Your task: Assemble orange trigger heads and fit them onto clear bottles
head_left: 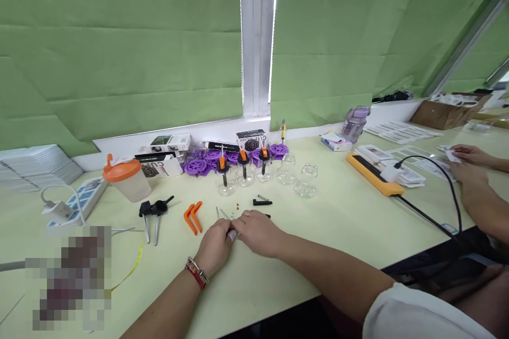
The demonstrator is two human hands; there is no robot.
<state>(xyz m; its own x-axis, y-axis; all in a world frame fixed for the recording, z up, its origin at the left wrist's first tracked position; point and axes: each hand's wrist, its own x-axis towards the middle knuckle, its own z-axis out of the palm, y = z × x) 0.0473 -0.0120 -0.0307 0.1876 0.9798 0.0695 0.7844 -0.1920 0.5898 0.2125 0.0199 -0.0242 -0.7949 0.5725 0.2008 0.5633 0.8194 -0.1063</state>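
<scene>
My left hand (214,243) and my right hand (257,233) meet low over the table, fingers closed around a small whitish piece (232,234) whose kind I cannot make out. Just beyond my fingertips lie thin metal rods (225,214) and tiny brass-coloured bits (237,206). A black plastic part (262,203) rests beyond my right hand, with a small spring (263,197) behind it. Two orange angled levers (193,217) lie left of my left hand. Farther left are black fittings with metal tubes (156,215).
Clear glass vessels topped by orange-and-black parts (225,167) stand behind, before purple wheel-shaped pieces (196,167). Empty glass vessels (305,189) are beside them. An orange-lidded cup (126,177) stands left; a yellow power strip (374,175) lies right. Another person's hands (471,161) work at the right.
</scene>
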